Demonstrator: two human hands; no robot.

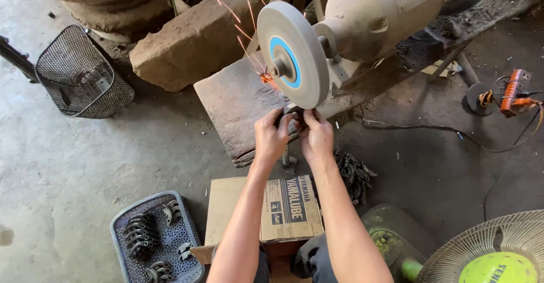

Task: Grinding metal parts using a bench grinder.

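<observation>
Right now both hands are clamped on one small dark metal part (293, 122). Left hand (271, 137) has its fingers curled tight around the part's left side, right hand (317, 138) is closed on the right side, thumbs nearly touching. Part is pressed up against the lower edge of the grey grinding wheel (292, 53), which has a blue ring round its hub. Orange sparks (249, 30) fly up and left from the contact point. Exact shape of the part is hidden by the fingers.

Wheel sits on a dusty bench grinder motor (382, 11), mounted on a rough bench (238, 98) with a thin metal post (286, 158) under the hands. Cardboard box (283, 206) lies on the floor below the forearms. Grey perforated tray (156, 237) with similar dark curved parts sits left of the box; loose pile of dark parts (352, 172) right of it. Wire basket (82, 73) far left, orange angle grinder (510, 93) with cable far right, fan guard (493, 252) at bottom right.
</observation>
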